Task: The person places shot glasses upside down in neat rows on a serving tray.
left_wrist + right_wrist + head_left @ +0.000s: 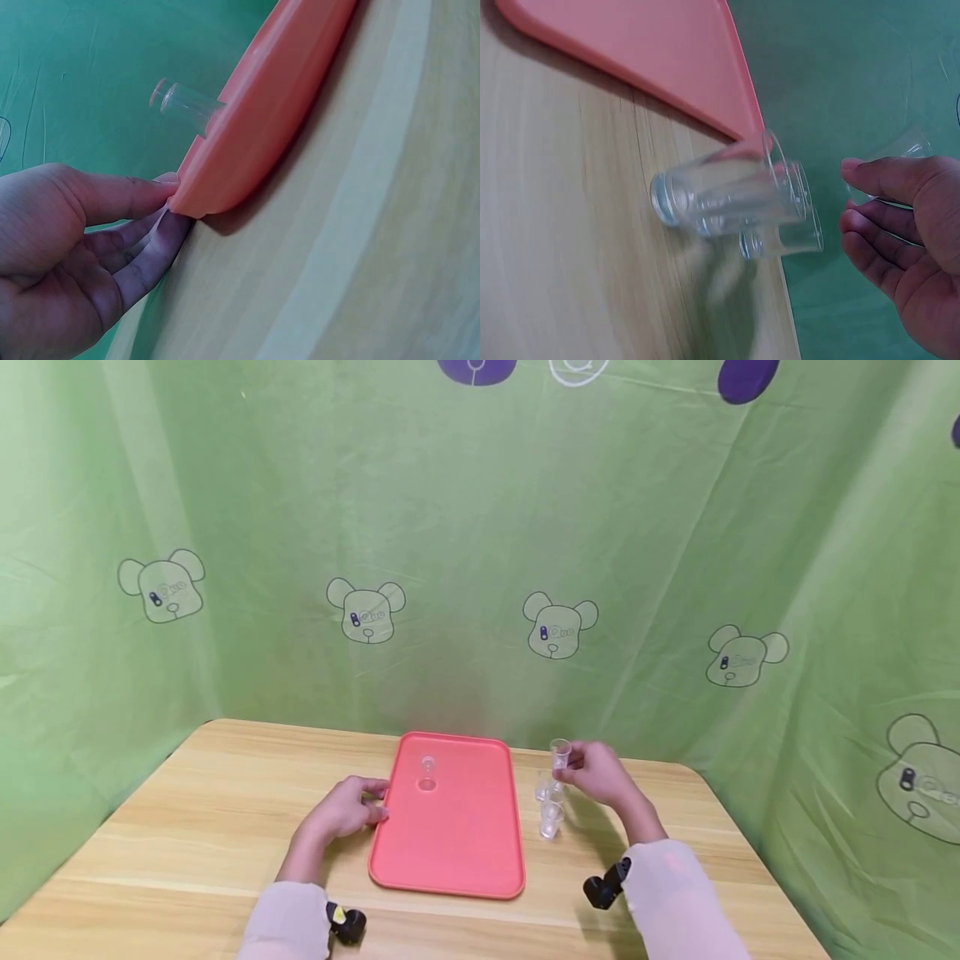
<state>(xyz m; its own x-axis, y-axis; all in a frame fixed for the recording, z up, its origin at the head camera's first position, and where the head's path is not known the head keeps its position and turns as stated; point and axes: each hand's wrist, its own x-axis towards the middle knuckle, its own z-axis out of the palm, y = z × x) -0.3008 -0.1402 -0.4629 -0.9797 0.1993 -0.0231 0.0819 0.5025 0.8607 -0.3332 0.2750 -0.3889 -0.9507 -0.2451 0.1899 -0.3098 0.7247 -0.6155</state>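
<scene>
My left hand (347, 808) is at the left rim of a red rectangular tray (457, 852). In the left wrist view its thumb lies on the rim and the fingers curl under the tray's edge, pinching it. One small clear glass (427, 765) stands on the tray, toward its far left part. Beyond the tray's right side, my right hand (600, 772) holds another small clear glass (560, 752) between thumb and fingers, raised above the table. Just below and nearer stand several more clear glasses (720, 187), grouped close together and overlapping in the right wrist view.
The light wooden table (217, 827) carries the tray and glasses. Green cloth (450, 527) printed with bear faces hangs behind and at both sides of it. A small black camera (606, 885) is strapped at each wrist, below a pale sleeve (678, 902).
</scene>
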